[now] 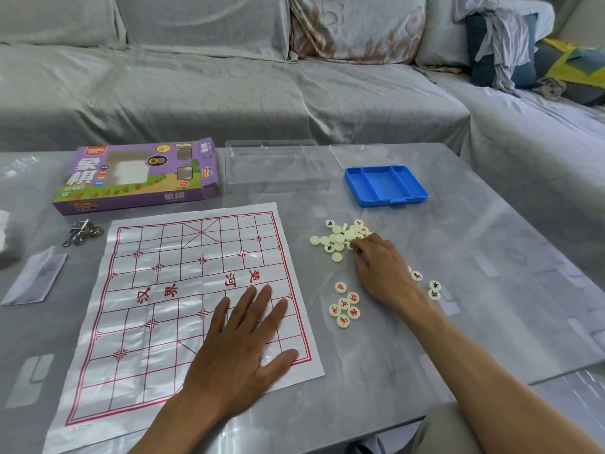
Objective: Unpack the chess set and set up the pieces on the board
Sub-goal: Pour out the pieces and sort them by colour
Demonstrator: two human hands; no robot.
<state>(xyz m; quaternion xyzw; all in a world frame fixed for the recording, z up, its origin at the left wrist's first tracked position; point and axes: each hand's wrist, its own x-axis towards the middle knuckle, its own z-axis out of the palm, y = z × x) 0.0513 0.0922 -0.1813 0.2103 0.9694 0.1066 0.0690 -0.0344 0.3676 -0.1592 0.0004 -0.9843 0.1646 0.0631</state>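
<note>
I see a glossy, creased plastic-film board sheet (183, 299), smooth cream plastic pieces (340, 239), a blue plastic tray (386, 185), and a glossy cardboard box (137, 175).

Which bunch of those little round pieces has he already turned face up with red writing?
The small cluster nearest him, just right of the paper board. All show red characters, whereas the far pile at his right hand is mostly blank-side up.

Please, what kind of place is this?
Most likely a home living room: a sofa under grey covers, loose clothes piled at its corner, and a low table holding a paper board for a game.
</note>
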